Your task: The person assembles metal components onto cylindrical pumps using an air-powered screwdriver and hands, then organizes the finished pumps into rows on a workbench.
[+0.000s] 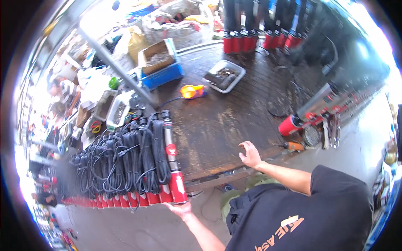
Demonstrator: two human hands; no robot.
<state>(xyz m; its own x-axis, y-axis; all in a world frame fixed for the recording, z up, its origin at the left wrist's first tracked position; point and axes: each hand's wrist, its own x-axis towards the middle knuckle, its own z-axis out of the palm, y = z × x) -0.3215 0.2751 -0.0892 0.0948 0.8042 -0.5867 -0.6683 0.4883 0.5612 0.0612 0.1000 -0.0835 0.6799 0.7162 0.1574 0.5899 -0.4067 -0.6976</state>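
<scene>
My left hand (179, 208) presses, palm up and fingers spread, against the red base of a long steel submersible pump with a red end cap and red label (171, 157), the outermost unit in a row of matching pumps (121, 167) lying side by side on the wet, dark wooden platform (217, 121). Each pump in that row carries a bundle of coiled black cable (138, 159) strapped along its body, and their red bases line up along the platform's near edge. I am not gripping the pump; the hand only rests flat against its end. My right hand (250, 154) is open too, fingers splayed, hovering just above the platform's front edge, well apart from the row and holding nothing.

Farther back on the platform sit a yellow and orange plastic scoop (191, 91), a shallow grey tray of dark metal parts (224, 75) and a blue crate topped with a cardboard box (161, 65). More pumps with red bases (255, 29) stand upright along the far side. To my right, another large silver pump with a red end (310, 111) lies tilted on the concrete.
</scene>
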